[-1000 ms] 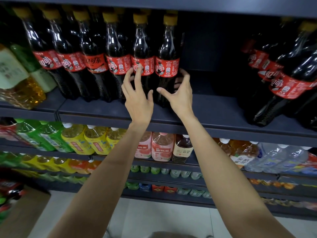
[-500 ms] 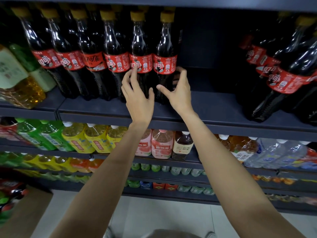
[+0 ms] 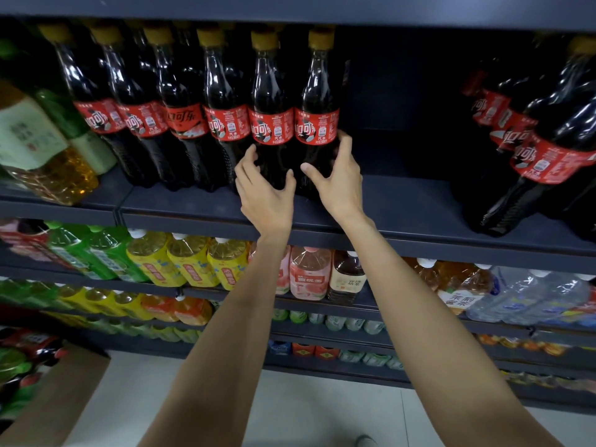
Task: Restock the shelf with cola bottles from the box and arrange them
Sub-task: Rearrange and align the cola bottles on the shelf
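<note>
Standing upright, caps up, on the shelf (image 3: 403, 201): six front-row cola bottles (image 3: 225, 124). Curling left hand (image 3: 266, 196) round the fifth bottle (image 3: 271, 124), right hand (image 3: 338, 179) round the sixth bottle (image 3: 317, 124).

Dim shelf (image 3: 403, 201) interior, glare on cola bottles (image 3: 317, 91), wide-angle bend at edges, corners blurry w/ soft focus

Six cola bottles (image 3: 225, 111) stand in a row on the shelf (image 3: 403, 201) at upper centre of the frame. The left hand (image 3: 263, 188) curls around the fifth bottle (image 3: 271, 124), and the right hand (image 3: 337, 175) wraps the rightmost bottle (image 3: 317, 121) below its label. A box (image 3: 54, 398) sits at lower left.
</note>
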